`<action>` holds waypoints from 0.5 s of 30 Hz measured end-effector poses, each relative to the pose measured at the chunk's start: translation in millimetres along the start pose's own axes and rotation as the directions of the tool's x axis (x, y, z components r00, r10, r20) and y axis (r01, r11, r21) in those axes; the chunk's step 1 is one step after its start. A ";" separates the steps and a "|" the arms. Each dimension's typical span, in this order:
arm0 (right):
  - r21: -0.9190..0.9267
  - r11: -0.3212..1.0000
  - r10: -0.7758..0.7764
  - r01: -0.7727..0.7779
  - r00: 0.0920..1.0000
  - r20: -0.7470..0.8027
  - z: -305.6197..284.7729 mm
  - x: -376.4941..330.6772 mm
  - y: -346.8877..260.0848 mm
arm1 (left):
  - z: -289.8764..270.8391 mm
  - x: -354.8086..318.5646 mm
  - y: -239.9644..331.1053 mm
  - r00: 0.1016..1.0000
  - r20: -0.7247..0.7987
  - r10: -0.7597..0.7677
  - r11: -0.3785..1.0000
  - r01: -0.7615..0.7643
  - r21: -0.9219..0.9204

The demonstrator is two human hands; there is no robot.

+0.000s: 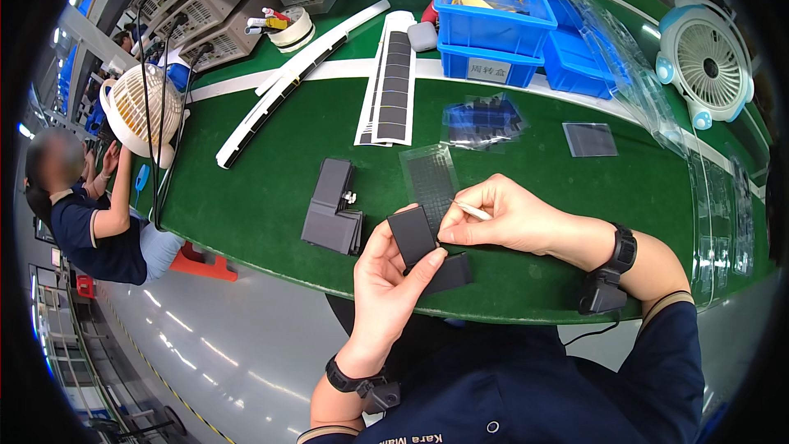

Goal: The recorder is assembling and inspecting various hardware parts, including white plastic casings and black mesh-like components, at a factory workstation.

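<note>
My left hand holds a flat black rectangular piece up off the table, fingers behind it and thumb at its lower edge. Another dark panel shows just below; whether the two are joined I cannot tell. In my right hand, a slim white pointed tool is pinched, with the fingertips close to the black piece's right edge. Behind both hands lies a clear sheet with rows of small marks, its lower part partly covered. Left of my left hand sits a stack of dark panels with a small metallic bit on it.
Long white strips with black panels lie farther back. Blue bins, clear film sheets, a dark square sheet and a fan stand or lie right. Another fan and a seated person are left.
</note>
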State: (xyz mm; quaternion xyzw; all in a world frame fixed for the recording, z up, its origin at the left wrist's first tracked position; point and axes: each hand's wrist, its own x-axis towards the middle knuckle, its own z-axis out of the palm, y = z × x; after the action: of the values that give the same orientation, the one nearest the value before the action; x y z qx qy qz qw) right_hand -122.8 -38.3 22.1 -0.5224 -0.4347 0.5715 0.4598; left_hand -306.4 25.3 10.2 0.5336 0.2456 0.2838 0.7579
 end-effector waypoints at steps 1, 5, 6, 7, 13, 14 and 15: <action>0.000 1.000 0.000 0.000 1.000 -0.001 0.8 -0.4 -0.4 | -0.2 0.1 -0.2 1.000 0.001 0.000 1.000 0.000 0.000; 0.051 0.999 0.002 -0.002 1.000 -0.004 4.8 -0.6 0.5 | 0.6 -0.8 1.2 1.000 -0.013 0.009 1.000 -0.009 0.029; 0.041 0.999 -0.012 0.012 1.000 0.009 5.5 0.3 1.5 | 1.0 -1.7 2.4 0.999 -0.035 0.008 0.999 -0.007 0.031; 0.041 0.999 -0.014 0.013 1.000 0.008 5.2 0.6 2.0 | 1.1 -2.0 3.3 0.999 -0.034 0.010 0.999 -0.009 0.032; -0.167 0.985 -0.070 0.040 0.982 -0.174 -3.9 4.6 2.9 | -18.7 -10.7 45.1 0.986 -0.100 0.130 0.971 -0.106 0.212; -0.331 0.943 -0.048 -0.031 0.972 -0.230 -2.1 3.4 -9.4 | -28.3 -7.4 59.9 0.956 -0.150 0.253 0.938 -0.204 0.280; -0.409 0.909 -0.181 0.080 0.960 -0.214 -3.5 3.3 -6.0 | -37.8 -3.0 77.4 0.928 -0.235 0.289 0.922 -0.204 0.330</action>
State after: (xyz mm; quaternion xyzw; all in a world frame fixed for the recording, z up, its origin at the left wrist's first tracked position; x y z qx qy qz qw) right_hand -119.0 -33.8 27.0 -0.6410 -0.5150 0.3700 0.4325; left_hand -347.1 69.4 72.1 0.6238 0.3204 0.4094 0.5836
